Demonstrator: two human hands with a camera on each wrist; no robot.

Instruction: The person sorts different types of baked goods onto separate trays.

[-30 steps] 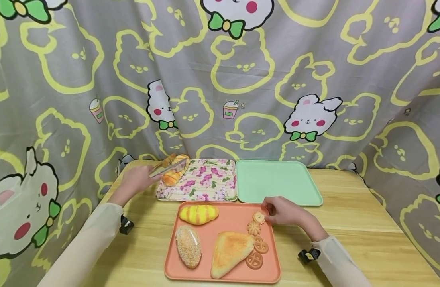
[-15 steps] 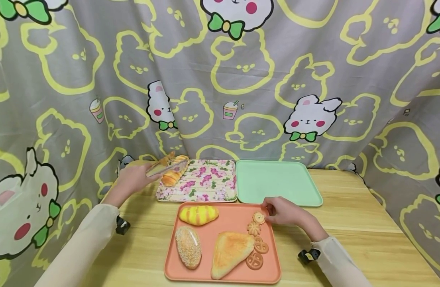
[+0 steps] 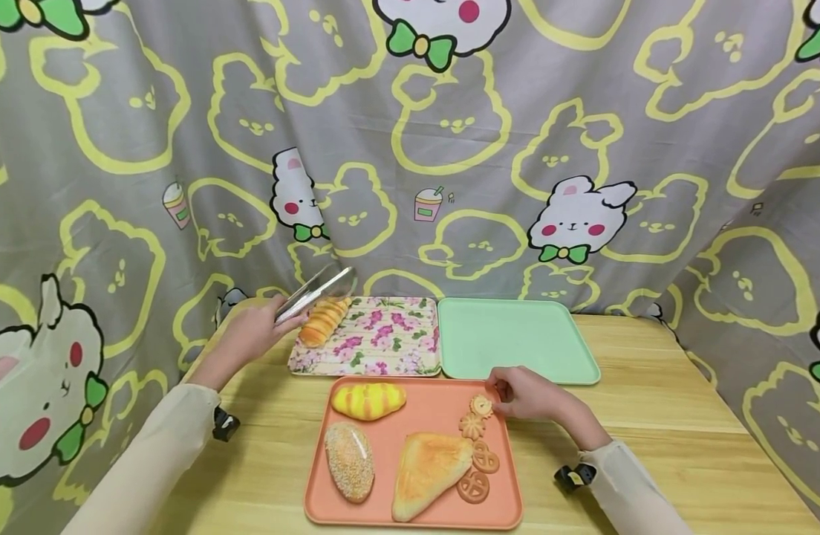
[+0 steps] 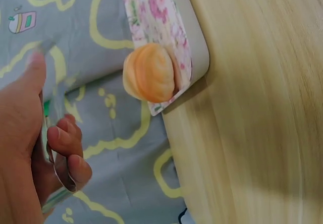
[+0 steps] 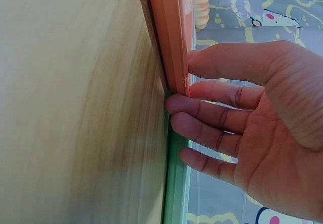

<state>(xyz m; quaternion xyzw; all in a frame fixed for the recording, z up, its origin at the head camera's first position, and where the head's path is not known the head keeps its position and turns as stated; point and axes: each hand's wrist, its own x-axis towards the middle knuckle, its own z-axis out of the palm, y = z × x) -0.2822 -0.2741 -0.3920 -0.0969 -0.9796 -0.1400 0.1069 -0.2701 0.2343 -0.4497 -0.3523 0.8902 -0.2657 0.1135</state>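
Metal tongs are gripped in my left hand, pointing up and away above the floral tray. Their tips are apart from the striped long bread, which lies along that tray's left side. In the left wrist view, fingers curl round the tongs' handle while the bread sits beyond. My right hand is at the far right corner of the salmon tray. The right wrist view shows the thumb and index finger pinching that tray's rim, and the other fingers by the green tray.
On the salmon tray lie a yellow striped bread, a seeded oval bread, a triangular bread and several cookies. A mint green tray stands beside the floral one. A patterned curtain hangs behind the table.
My left hand has lifted the tongs up off the striped bread, which stays on the floral tray. The right hand has kept its place at the salmon tray's corner.
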